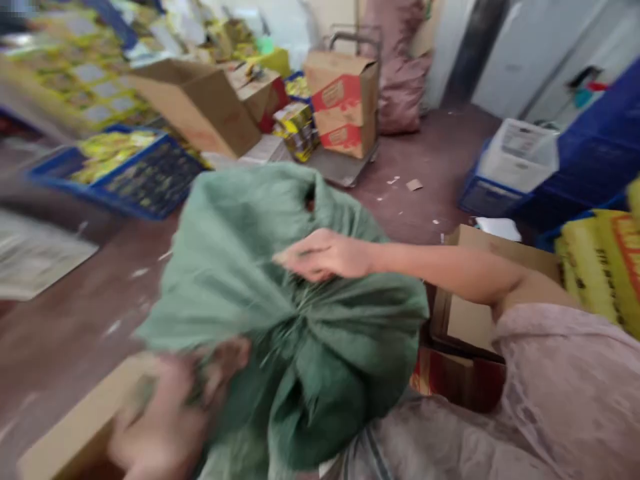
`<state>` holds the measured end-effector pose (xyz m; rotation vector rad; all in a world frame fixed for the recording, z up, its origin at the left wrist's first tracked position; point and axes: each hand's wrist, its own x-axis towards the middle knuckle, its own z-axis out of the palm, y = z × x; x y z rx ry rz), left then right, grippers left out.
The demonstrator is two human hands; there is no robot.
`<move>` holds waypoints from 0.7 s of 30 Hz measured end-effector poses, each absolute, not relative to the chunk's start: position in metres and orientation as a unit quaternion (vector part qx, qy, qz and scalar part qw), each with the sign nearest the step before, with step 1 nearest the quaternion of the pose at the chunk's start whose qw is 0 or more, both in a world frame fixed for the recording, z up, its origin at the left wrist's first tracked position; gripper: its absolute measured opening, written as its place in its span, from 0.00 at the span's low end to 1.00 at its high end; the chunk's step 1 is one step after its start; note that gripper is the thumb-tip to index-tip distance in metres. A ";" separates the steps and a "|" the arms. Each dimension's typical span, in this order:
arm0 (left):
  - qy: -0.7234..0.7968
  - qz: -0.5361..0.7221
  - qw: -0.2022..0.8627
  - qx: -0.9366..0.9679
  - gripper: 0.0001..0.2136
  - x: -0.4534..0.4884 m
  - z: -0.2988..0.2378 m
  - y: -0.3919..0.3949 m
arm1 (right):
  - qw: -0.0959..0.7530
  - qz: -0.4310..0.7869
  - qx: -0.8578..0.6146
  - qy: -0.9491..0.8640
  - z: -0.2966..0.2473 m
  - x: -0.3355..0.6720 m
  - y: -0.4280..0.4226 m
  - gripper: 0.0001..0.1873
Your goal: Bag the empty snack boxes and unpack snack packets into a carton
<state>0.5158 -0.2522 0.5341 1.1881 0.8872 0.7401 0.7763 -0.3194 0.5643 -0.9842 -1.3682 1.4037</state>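
Blurred at the bottom edge, the left hand [170, 413] grips a fold of a large green woven-plastic sack [280, 300], its fingers sunk in the cloth; the blur hides the exact grip. Right hand [325, 255], on a bare forearm reaching from a pale pink sleeve [570, 380], lies on the sack's upper face with fingers curled into the fabric above the bunched, gathered neck [300, 333]. Sack: held up in front of the person, above a flat brown cardboard sheet [80, 420] and the dark reddish floor [75, 313]. Its wall creases and sags freely, so it is judged soft and limp, with no stiff edge; the full, rounded bulk suggests some weight, and the woven plastic may slip. Firmest hold, by this reading: the gathered neck, with the other hand bearing the body. Behind stand a blue plastic crate of yellow packets [125, 173], open brown cardboard boxes [200, 107] and a red-printed carton [345, 100].
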 end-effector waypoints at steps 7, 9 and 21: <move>0.341 0.381 0.613 0.602 0.35 0.536 0.449 -0.231 | 0.457 0.614 -0.407 -0.499 0.480 0.809 -0.243 0.22; 0.362 0.383 0.619 0.583 0.34 0.528 0.426 -0.229 | 0.462 0.624 -0.420 -0.470 0.456 0.805 -0.231 0.23; 0.363 0.403 0.681 0.492 0.34 0.523 0.522 -0.263 | 0.460 0.415 -0.613 -0.490 0.504 0.767 -0.288 0.29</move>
